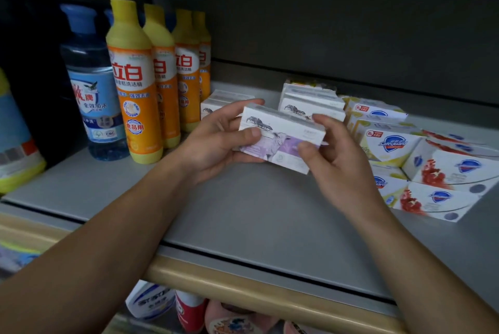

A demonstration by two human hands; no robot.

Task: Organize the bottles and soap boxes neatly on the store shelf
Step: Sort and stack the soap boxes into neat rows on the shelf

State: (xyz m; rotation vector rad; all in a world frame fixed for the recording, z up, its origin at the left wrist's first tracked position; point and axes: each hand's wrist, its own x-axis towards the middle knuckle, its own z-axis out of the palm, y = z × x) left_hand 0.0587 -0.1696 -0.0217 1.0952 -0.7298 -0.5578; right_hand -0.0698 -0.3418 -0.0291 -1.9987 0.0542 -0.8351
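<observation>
Above the grey shelf [243, 214] I hold two stacked white-and-purple soap boxes [280, 133] with a goat picture. My left hand [216, 141] grips their left end, thumb on the front face. My right hand [334, 155] grips their right end, thumb on the front. Behind them more goat soap boxes [310, 101] lie stacked, and another small stack [216, 102] sits beside the bottles. A row of yellow-orange dish soap bottles [135, 82] stands at the left, with a blue bottle [91, 85] beside them.
White Safeguard soap boxes [432, 166] lie in uneven rows at the right. A blue and yellow container [16, 141] stands at the far left edge. The beige shelf lip [243, 287] runs along the front, with more products [172, 306] on the shelf below.
</observation>
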